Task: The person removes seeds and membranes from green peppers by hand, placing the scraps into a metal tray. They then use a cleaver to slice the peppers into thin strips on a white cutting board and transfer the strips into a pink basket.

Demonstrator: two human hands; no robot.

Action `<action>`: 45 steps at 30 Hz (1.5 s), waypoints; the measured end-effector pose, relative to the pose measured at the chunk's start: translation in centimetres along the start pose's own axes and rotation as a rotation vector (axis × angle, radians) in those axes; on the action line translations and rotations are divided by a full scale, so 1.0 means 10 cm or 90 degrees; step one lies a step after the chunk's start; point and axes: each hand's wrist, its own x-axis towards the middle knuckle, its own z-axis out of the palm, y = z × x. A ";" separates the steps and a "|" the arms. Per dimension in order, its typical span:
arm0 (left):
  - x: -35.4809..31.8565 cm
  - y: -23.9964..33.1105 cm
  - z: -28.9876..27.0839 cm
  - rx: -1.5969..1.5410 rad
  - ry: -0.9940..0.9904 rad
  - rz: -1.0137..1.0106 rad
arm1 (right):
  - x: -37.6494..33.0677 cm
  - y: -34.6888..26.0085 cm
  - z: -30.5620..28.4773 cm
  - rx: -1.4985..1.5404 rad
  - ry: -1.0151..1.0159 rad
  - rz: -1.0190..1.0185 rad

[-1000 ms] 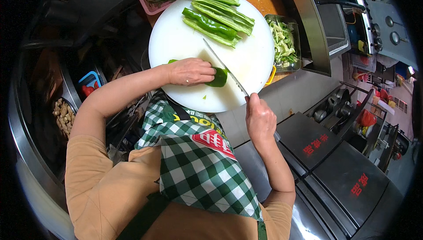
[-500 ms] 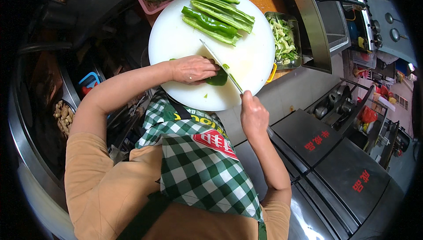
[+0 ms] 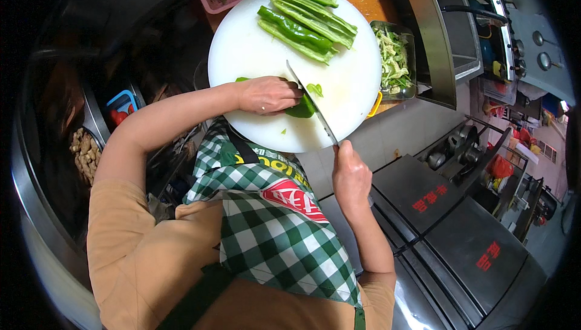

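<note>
A round white cutting board (image 3: 233, 45) lies before me. My left hand (image 3: 270, 95) presses a green pepper (image 3: 301, 109) onto its near part, fingers curled over it; the pepper's other end peeks out by the wrist. In my right hand (image 3: 351, 172) is the handle of a kitchen knife (image 3: 310, 96), its blade slanting across the board right beside the pepper's cut end. Small green pepper slices (image 3: 315, 89) lie along the blade's far side. Several long split pepper pieces (image 3: 308, 21) rest at the board's far side.
Right of the board stands a tray of cut pale-green vegetable (image 3: 392, 60), with a yellow handle (image 3: 375, 105) near it. A pink basket (image 3: 212, 4) of greens is at the far left. Ginger (image 3: 85, 154) and a blue container (image 3: 123, 107) sit left; dark-topped cabinets (image 3: 411, 188) stand right.
More sliced pepper shows beside the blade, and the knife has shifted slightly. The whole view has drifted a little. My left hand still holds the pepper.
</note>
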 end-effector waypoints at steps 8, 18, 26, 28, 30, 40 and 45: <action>-0.04 0.00 0.05 0.024 0.017 0.018 | 0.06 -0.04 -0.01 -0.007 -0.002 0.010; -0.06 0.01 0.02 0.030 0.036 0.009 | 0.11 -0.06 0.11 -0.005 0.012 0.003; -0.07 0.03 0.00 0.049 0.043 0.006 | 0.10 -0.17 0.38 0.023 0.029 0.049; -0.09 0.04 0.00 0.055 0.029 -0.004 | 0.11 -0.14 0.18 0.023 0.009 0.033; -0.11 0.03 0.04 0.063 0.047 -0.015 | 0.00 -0.19 0.00 0.019 -0.016 0.040; -0.25 0.01 -0.03 0.021 0.077 -0.008 | -0.01 -0.25 0.04 0.004 -0.038 0.037; -0.22 0.03 -0.02 0.009 0.026 -0.037 | 0.02 -0.21 0.52 0.035 0.017 0.054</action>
